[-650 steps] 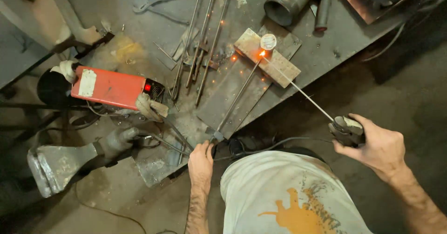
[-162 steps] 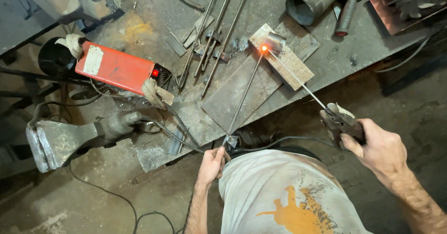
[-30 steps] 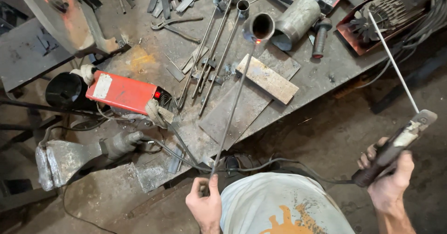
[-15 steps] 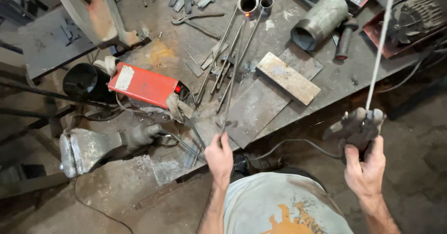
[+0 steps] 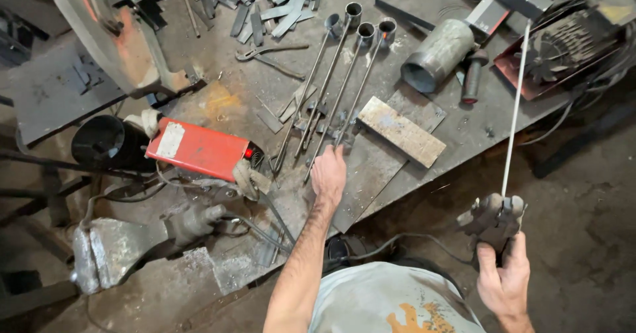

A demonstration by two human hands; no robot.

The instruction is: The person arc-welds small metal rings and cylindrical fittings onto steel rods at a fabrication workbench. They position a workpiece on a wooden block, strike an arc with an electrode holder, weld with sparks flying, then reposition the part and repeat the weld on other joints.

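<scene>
A stiff, heavy-looking steel rod (image 5: 350, 104) with a ring end is being gripped at its near end on the tabletop (image 5: 464, 131) by the left hand (image 5: 329, 172), while an electrode holder (image 5: 493, 220) is being clenched by the right hand (image 5: 505, 281).

A worn steel workbench (image 5: 464, 131) fills the far side, strewn with scrap. Dusty concrete floor (image 5: 583, 194) lies near and right, evenly lit.
</scene>
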